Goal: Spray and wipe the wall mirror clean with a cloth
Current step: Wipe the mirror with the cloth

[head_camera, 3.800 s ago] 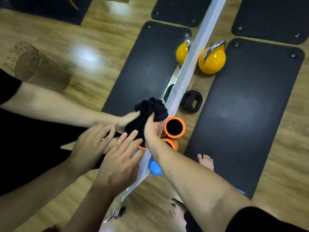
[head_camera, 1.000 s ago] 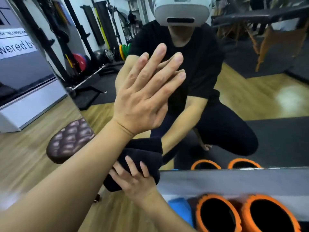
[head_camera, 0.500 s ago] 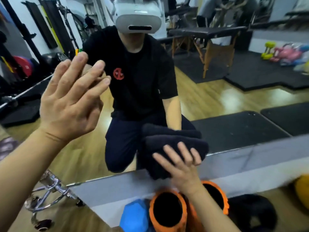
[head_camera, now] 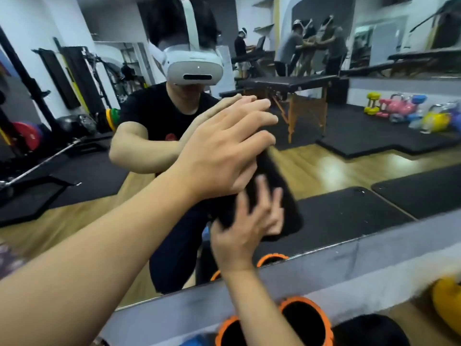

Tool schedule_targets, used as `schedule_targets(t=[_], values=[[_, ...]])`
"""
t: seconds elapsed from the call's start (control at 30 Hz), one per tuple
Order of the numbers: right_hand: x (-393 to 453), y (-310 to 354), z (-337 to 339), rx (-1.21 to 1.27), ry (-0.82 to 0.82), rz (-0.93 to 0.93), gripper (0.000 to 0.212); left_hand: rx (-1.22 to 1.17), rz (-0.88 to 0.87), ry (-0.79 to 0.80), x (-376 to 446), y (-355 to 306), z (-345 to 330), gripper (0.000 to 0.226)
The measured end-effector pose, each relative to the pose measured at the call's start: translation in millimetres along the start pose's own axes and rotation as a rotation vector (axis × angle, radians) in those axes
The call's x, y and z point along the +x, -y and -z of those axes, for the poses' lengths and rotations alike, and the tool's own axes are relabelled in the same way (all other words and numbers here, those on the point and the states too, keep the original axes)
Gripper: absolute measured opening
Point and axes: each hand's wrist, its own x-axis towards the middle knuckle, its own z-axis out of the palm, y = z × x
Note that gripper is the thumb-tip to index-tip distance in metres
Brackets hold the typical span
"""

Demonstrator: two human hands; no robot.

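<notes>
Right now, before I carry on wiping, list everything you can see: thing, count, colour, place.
wall mirror: one, fills the view above a grey ledge
cloth: one, black, pressed against the mirror
foam rollers: two, orange with black hollow centres, on the floor below the ledge
kettlebell: one, yellow, lower right, blurred
blue object: one, bottom edge, kind unclear
left hand: flat, fingers straight, over the cloth's top
right hand: fingers spread, pressing the cloth
</notes>
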Motion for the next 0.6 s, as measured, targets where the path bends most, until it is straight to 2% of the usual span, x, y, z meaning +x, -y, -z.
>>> schedule_targets(t=[0.07,0.13,0.2,0.3,0.37,0.43,0.5,0.6], values=[[-45.0,-20.4,-4.0,-0.115,0.133,0.355,0.079,0.020,-0.078,0.048,16.6,2.8,-9.3,0.026],[-74.8,-61.9,-2.7,-0.191,0.176,0.619,0.065,0.063,-0.147,0.102,21.9,4.5,-19.8,0.026],[-85.5,-109.8,2.7,-0.236,0.190,0.723,0.051,0.143,-0.183,0.129,20.1,6.6,-26.1,0.027],[-78.5,-176.1,14.4,-0.319,0.145,0.735,0.058,0.186,-0.185,0.124,16.9,8.6,-30.3,0.029],[-64.1,-209.6,22.9,-0.326,0.105,0.652,0.066,0.194,-0.189,0.117,16.8,7.1,-31.3,0.029],[-43.0,-229.4,33.0,-0.276,0.075,0.456,0.068,0.219,-0.192,0.110,16.8,6.3,-32.3,0.029],[-17.6,-233.1,41.5,-0.218,0.024,0.178,0.071,0.250,-0.196,0.109,17.1,5.4,-33.7,0.028],[33.5,-205.2,42.3,-0.056,-0.140,-0.363,0.078,0.287,-0.197,0.108,16.4,5.4,-35.6,0.027]])
